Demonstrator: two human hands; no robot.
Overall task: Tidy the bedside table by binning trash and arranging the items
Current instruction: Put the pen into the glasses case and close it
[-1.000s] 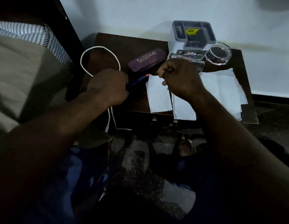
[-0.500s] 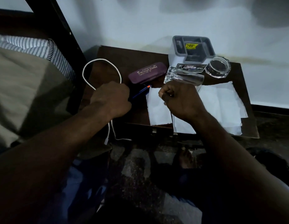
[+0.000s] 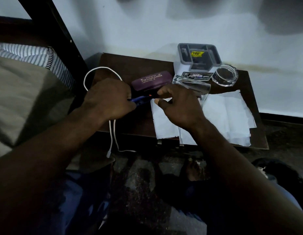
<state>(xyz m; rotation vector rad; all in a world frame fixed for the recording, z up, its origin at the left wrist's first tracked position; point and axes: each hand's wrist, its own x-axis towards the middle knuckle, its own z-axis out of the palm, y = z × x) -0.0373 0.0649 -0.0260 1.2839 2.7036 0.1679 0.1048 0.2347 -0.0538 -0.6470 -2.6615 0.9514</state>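
Toward the worktop's (image 3: pixel 130 68) left edge, left hand (image 3: pixel 108 99) grips a pen (image 3: pixel 140 100), likely light and stiff, by its barrel; right hand's (image 3: pixel 179 106) grip unclear.

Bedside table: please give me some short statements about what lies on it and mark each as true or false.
1. The left hand grips the blue pen. True.
2. The glasses case is green. False: it is purple.
3. The drinking glass stands upright. False: it lies on its side.
4. The white cable makes a loop on the bedside table and hangs over its front edge. True.
5. The grey organiser stands at the front edge. False: it stands at the back of the table.
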